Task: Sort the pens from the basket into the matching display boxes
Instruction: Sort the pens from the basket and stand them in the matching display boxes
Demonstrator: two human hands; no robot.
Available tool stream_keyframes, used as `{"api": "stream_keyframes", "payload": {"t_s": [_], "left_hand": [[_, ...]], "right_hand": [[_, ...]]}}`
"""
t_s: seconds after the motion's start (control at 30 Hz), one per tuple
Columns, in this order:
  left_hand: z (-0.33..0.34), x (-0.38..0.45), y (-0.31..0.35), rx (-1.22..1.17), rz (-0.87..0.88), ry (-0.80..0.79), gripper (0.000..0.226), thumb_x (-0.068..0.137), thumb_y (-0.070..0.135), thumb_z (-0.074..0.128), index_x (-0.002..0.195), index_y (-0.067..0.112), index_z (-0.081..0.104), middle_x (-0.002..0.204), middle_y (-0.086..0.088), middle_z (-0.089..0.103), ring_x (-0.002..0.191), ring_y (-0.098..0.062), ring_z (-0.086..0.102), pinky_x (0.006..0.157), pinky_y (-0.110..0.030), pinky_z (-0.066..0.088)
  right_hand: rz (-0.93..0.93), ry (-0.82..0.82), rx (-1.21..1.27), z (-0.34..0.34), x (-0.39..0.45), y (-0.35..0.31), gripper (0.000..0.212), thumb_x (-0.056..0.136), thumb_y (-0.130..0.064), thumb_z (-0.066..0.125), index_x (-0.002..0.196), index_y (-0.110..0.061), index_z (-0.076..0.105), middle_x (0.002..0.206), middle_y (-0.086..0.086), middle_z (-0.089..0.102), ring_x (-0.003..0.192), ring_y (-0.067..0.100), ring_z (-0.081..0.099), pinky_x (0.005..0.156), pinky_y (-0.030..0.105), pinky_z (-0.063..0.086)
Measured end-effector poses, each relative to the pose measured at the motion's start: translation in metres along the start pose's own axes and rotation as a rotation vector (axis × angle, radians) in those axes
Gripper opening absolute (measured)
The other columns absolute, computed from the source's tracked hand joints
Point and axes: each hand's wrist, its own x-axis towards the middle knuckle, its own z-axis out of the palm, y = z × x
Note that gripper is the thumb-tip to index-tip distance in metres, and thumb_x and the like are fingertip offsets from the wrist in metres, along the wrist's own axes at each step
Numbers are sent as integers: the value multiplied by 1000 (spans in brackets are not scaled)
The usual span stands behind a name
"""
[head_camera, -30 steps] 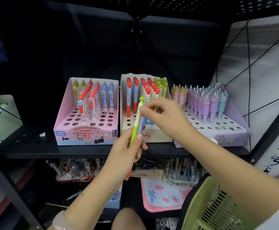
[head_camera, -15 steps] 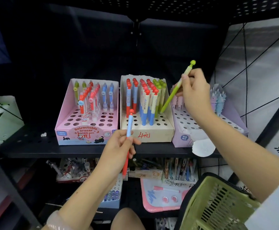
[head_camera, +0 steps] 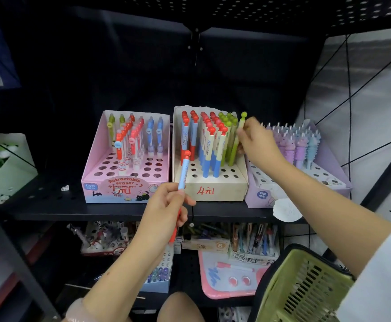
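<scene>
Right now the right hand is pinching a green pen near its top w/ thumb and fingers, seating it at the right edge of the middle box, beside the other green pens there. The left hand is gripping a red-and-blue pen around its middle, fingers curled, holding it upright in front of that same box, not yet slotted. Progress, as a guess: partway. The middle box is carrying red, blue and green rows at the back, w/ front holes showing bare; the pink box on the left is about half filled; the purple box on the right is holding a dense cluster of pastel pens. The green basket is sitting bottom right, and I cannot tell what's inside, so what's left is unclear beyond these two pens. Materials: boxes are looking like printed cardboard w/ punched round holes; pens are smooth plastic, slim, w/ round ball caps; the basket is slotted plastic mesh; the shelf is dark perforated metal.
</scene>
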Motion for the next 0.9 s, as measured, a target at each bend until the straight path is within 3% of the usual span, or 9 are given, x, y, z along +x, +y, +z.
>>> {"api": "stream_keyframes", "payload": {"t_s": [0.1,0.2,0.27,0.33,0.43,0.57,0.7,0.8,0.9], "left_hand": [[-3,0,0,7,15,-10,11,96,10,44,94,16,53,71,7,69,46,-3,48,45,-15,42],[-4,1,1,-14,39,-3,11,95,9,46,90,16,53,70,7,69,48,-4,50,46,-16,44],[-5,2,3,-25,58,4,11,94,8,47,89,15,53,70,7,69,48,-4,50,46,-17,45],[-4,2,4,-31,80,7,10,94,8,47,89,15,53,69,6,69,49,-5,51,47,-17,45],[-4,1,7,-39,114,4,9,94,8,48,89,14,53,68,5,68,49,-5,52,47,-17,45],[-10,-3,10,-64,135,-16,7,94,7,48,92,11,54,69,4,69,54,-7,58,52,-17,48],[-16,-2,17,-65,155,-14,8,94,8,50,93,12,57,71,4,70,56,-7,60,53,-16,49],[-21,0,21,-17,188,1,13,92,14,53,98,24,58,85,9,73,77,1,65,65,-9,48],[-33,4,21,208,238,11,24,92,22,54,111,35,52,113,22,58,103,14,52,83,-1,37]], "right_hand": [[27,-34,-113,3,-1,2,20,95,-19,49,104,-1,54,86,15,64,72,24,59,60,28,46],[7,201,4,-4,-8,-13,21,90,-16,55,110,-9,53,86,-2,57,70,7,50,60,14,37],[-99,262,148,-9,-22,-35,7,90,-17,55,97,-17,56,78,-13,53,67,-2,50,61,9,38],[-186,82,238,-7,-39,-59,4,91,-22,56,87,-22,59,74,-15,57,67,-9,52,62,6,41],[-159,-253,299,5,-60,-81,5,90,-26,58,94,-22,59,75,-7,67,58,-7,55,53,7,41],[-60,-330,450,10,-60,-94,5,92,-18,56,91,-21,53,70,4,68,54,3,56,51,19,47],[-64,-483,437,16,-60,-101,8,91,-19,58,97,-16,53,68,2,67,54,1,59,52,15,49],[-51,-359,461,15,-49,-106,4,92,-16,56,94,-15,53,70,5,68,55,8,62,54,19,53],[-86,1,464,-2,-18,-106,10,93,-16,54,85,-22,51,68,6,67,56,8,63,53,20,52]]}}
